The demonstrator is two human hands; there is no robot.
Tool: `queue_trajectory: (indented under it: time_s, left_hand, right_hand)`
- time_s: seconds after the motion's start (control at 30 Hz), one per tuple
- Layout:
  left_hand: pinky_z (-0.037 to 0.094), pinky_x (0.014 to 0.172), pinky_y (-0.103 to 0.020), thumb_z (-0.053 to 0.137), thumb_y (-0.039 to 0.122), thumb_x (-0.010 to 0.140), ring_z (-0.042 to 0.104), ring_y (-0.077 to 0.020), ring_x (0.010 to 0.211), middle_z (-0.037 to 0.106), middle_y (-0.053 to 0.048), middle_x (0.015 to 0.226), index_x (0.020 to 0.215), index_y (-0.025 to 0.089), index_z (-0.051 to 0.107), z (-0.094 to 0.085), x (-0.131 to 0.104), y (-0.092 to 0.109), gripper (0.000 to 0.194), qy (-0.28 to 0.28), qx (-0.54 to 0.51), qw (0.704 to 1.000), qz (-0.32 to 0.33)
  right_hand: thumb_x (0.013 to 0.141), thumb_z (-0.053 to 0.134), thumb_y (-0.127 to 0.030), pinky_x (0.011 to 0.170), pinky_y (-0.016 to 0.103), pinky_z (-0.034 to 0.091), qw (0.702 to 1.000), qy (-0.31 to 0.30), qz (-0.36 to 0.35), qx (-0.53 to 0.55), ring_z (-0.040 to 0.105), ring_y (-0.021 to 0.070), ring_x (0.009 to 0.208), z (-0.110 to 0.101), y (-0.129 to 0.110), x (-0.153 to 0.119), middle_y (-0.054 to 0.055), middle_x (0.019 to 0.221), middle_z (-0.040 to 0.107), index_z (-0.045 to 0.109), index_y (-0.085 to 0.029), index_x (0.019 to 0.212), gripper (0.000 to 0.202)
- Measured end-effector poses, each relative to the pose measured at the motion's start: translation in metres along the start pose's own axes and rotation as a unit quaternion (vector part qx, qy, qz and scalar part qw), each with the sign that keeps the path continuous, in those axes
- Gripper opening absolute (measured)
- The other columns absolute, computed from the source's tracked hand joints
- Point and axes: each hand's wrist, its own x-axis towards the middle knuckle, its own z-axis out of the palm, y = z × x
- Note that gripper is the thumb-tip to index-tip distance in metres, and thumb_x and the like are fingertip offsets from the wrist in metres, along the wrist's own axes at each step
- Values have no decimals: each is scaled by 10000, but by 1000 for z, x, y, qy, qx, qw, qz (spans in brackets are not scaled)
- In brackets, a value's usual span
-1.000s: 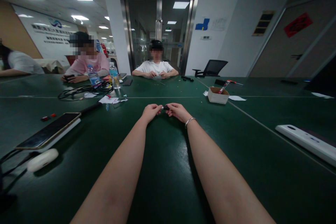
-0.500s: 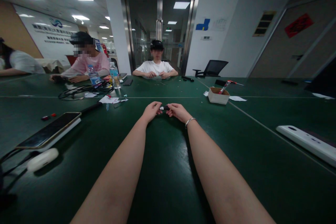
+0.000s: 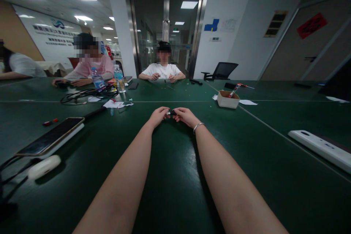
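Observation:
Over the green table (image 3: 172, 168), my left hand (image 3: 159, 117) and my right hand (image 3: 186, 117) are close together near the middle of the view. Between their fingertips is a small black and silver object (image 3: 172, 113). My left fingers pinch its silver end, and my right fingers close on its black end. It is too small to name. A silver bracelet circles my right wrist.
A small box (image 3: 228, 100) holding a red tool stands at the right. Further left are a phone (image 3: 52, 137), a white oval case (image 3: 44, 167), black cables (image 3: 79, 97) and bottles (image 3: 119, 79). A white device (image 3: 320, 148) lies far right. People sit opposite.
My hands have hardly moved and still hold the small object. Across the table, the person in white has moved their hands slightly apart.

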Motion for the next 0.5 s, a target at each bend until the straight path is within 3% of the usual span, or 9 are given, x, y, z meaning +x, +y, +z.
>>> queue_trajectory:
  time_s: [0.2, 0.3, 0.4, 0.5]
  left_hand:
    - [406, 572, -223, 558, 321, 804, 551, -121, 664, 646, -40, 788, 1091, 159, 653, -1, 4, -7, 343, 10, 7, 1000, 10]
    - [404, 569, -233, 479, 354, 852, 538, -123, 629, 636, -46, 719, 1045, 132, 671, -1, 4, -6, 352, -5, 6, 1000, 1]
    - [403, 579, -229, 568, 332, 793, 545, -121, 646, 656, -41, 767, 1090, 148, 659, -1, 4, -6, 361, 12, 10, 1000, 13]
    - [405, 570, -234, 520, 389, 826, 545, -126, 624, 641, -37, 706, 1056, 140, 673, -1, 5, -8, 372, 2, 8, 1000, 6]
  right_hand:
    - [891, 613, -160, 474, 150, 507, 1000, -2, 1, 2, 588, 72, 465, 1, -1, -2, 35, 600, 667, 642, -108, 856, 68]
    - [882, 623, -154, 476, 152, 507, 1000, -2, 1, 1, 586, 71, 466, 1, -2, -2, 30, 600, 663, 645, -110, 861, 53]
    - [873, 634, -157, 473, 153, 505, 1000, -3, 0, -1, 586, 72, 469, 1, -2, -2, 27, 599, 661, 649, -112, 860, 50]
    - [868, 644, -162, 476, 154, 508, 1000, -9, -1, 3, 587, 72, 472, 0, -2, -2, 27, 607, 666, 649, -114, 862, 49]
